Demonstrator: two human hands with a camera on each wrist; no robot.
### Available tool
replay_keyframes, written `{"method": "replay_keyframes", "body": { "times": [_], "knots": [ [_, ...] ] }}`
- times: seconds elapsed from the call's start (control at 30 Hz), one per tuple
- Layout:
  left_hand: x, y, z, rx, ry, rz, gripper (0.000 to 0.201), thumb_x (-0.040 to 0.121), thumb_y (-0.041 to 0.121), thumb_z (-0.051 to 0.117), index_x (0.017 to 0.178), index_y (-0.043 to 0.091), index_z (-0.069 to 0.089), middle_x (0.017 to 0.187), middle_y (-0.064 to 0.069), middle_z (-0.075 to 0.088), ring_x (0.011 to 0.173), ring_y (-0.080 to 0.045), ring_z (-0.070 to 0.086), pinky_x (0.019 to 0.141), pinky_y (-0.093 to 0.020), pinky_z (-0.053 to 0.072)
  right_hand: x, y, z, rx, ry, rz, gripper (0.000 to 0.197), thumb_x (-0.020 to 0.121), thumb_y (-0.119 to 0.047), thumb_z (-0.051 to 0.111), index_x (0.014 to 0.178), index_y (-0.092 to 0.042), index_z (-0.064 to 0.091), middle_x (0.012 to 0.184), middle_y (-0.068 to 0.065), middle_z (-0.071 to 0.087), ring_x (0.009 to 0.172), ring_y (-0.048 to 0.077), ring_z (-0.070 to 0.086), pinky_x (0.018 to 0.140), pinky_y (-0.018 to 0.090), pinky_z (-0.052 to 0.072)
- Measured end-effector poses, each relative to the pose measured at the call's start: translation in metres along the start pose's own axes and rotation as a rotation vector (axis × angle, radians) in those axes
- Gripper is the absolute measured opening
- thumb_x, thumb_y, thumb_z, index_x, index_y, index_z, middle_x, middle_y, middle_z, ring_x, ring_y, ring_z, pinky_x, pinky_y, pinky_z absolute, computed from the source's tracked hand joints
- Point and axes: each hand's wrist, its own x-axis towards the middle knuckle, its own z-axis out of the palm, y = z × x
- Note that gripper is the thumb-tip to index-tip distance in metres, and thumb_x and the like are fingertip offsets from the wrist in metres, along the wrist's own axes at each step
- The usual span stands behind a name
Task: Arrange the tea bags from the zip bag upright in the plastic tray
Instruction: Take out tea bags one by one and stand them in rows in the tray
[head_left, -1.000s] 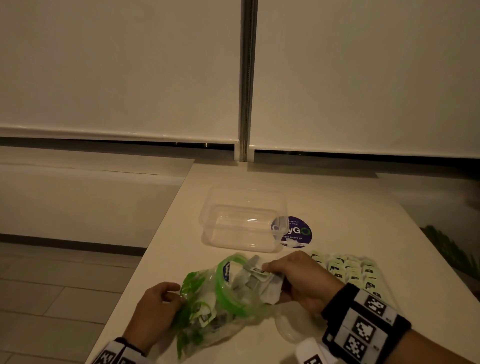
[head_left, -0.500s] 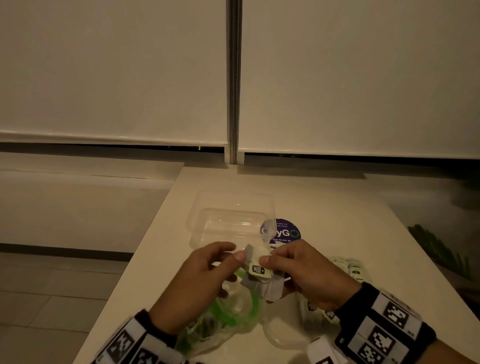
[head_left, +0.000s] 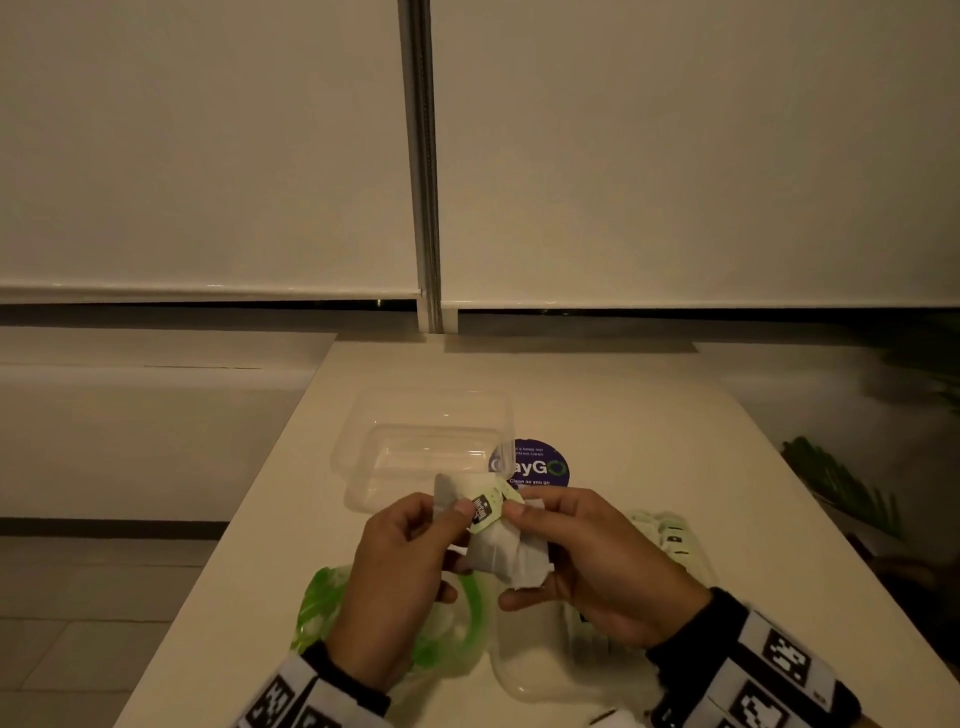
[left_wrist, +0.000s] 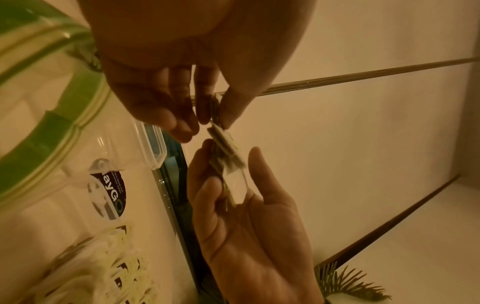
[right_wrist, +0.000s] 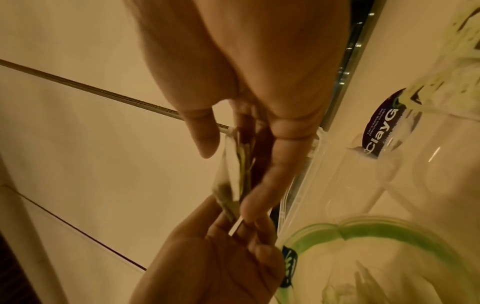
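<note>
While the zip bag is lying nearest on the table, the left hand and right hand are each pinching the tea bags above it; beyond them the clear plastic tray is sitting beside a round sticker.

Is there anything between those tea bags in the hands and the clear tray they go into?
Nothing visible. Both the left hand and right hand hold the tea bags just in front of the tray, whose open top is uncovered.
</note>
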Motion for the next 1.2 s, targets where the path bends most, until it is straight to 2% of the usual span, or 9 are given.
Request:
{"method": "replay_keyframes", "body": {
  "times": [0.23, 0.3, 0.4, 0.5, 0.67, 0.8, 0.93, 1.03, 1.2],
  "knots": [
    [-0.009, 0.004, 0.012, 0.134, -0.008, 0.045, 0.015, 0.085, 0.033, 0.067, 0.085, 0.019, 0.072, 0.08, -0.007, 0.07, 0.061, -0.017, 0.066, 0.052, -0.03, 0.049, -0.002, 0.009, -0.005, -0.128, 0.233, -0.182, 0.014, 0.092, -0.015, 0.064, 0.099, -0.01, 0.075, 0.096, 0.014, 0.074, 0.08, 0.026, 0.072, 0.062, 0.04, 0.06],
    [-0.008, 0.008, 0.007, 0.215, 0.016, 0.133, 0.012, 0.085, 0.033, 0.068, 0.092, 0.024, 0.07, 0.085, 0.002, 0.072, 0.069, -0.009, 0.069, 0.055, -0.026, 0.051, -0.004, 0.006, -0.012, -0.192, 0.23, -0.189, 0.013, 0.092, -0.014, 0.064, 0.096, -0.009, 0.075, 0.095, 0.014, 0.074, 0.08, 0.028, 0.071, 0.06, 0.039, 0.06],
    [0.0, 0.015, -0.001, 0.446, 0.008, 0.299, 0.015, 0.085, 0.029, 0.069, 0.1, 0.032, 0.069, 0.094, 0.015, 0.07, 0.081, 0.005, 0.064, 0.061, -0.007, 0.044, -0.009, 0.001, -0.021, -0.267, 0.162, -0.172, 0.013, 0.092, -0.013, 0.064, 0.098, -0.009, 0.075, 0.095, 0.013, 0.075, 0.081, 0.028, 0.071, 0.057, 0.035, 0.059],
    [0.006, 0.018, 0.0, 0.565, -0.126, 0.329, 0.01, 0.084, 0.02, 0.072, 0.088, 0.028, 0.075, 0.078, 0.012, 0.073, 0.069, 0.001, 0.066, 0.063, -0.007, 0.044, -0.014, -0.003, -0.025, -0.282, 0.109, -0.177, 0.015, 0.091, -0.014, 0.065, 0.102, -0.01, 0.075, 0.097, 0.011, 0.075, 0.083, 0.025, 0.072, 0.06, 0.036, 0.06],
    [0.006, 0.009, 0.011, 0.256, -0.125, 0.183, 0.008, 0.081, 0.006, 0.073, 0.076, 0.013, 0.075, 0.07, -0.01, 0.072, 0.061, -0.015, 0.063, 0.053, -0.022, 0.05, -0.018, -0.001, -0.031, -0.158, 0.159, -0.21, 0.018, 0.088, -0.013, 0.067, 0.104, -0.005, 0.072, 0.096, 0.015, 0.075, 0.08, 0.026, 0.073, 0.058, 0.035, 0.06],
    [-0.003, 0.002, 0.028, 0.05, -0.088, 0.07, 0.005, 0.08, 0.007, 0.073, 0.075, 0.009, 0.075, 0.074, -0.015, 0.073, 0.064, -0.019, 0.064, 0.052, -0.029, 0.05, -0.023, 0.002, -0.037, -0.149, 0.248, -0.287, 0.01, 0.087, -0.012, 0.069, 0.096, -0.011, 0.073, 0.091, 0.011, 0.076, 0.076, 0.026, 0.074, 0.057, 0.036, 0.059],
    [-0.008, 0.004, 0.037, 0.11, -0.102, 0.101, 0.015, 0.087, 0.015, 0.065, 0.077, 0.015, 0.077, 0.07, -0.006, 0.073, 0.063, -0.013, 0.062, 0.055, -0.03, 0.046, -0.027, 0.001, -0.044, -0.186, 0.288, -0.32, 0.014, 0.086, -0.012, 0.071, 0.099, -0.008, 0.072, 0.091, 0.01, 0.076, 0.079, 0.028, 0.074, 0.057, 0.035, 0.059],
    [-0.007, 0.013, 0.039, 0.201, -0.161, 0.17, 0.017, 0.087, 0.019, 0.066, 0.075, 0.014, 0.077, 0.068, -0.005, 0.072, 0.058, -0.006, 0.062, 0.054, -0.018, 0.046, -0.029, -0.001, -0.049, -0.247, 0.285, -0.329, 0.019, 0.086, -0.013, 0.072, 0.103, -0.006, 0.071, 0.09, 0.01, 0.076, 0.078, 0.025, 0.074, 0.059, 0.035, 0.059],
    [0.002, 0.019, 0.042, 0.252, -0.262, 0.161, 0.003, 0.079, 0.007, 0.074, 0.076, 0.008, 0.074, 0.066, -0.011, 0.072, 0.056, -0.015, 0.062, 0.049, -0.018, 0.047, -0.032, -0.001, -0.054, -0.252, 0.273, -0.326, 0.015, 0.085, -0.013, 0.072, 0.098, -0.006, 0.074, 0.089, 0.015, 0.075, 0.074, 0.027, 0.072, 0.06, 0.037, 0.059]
  ]
}}
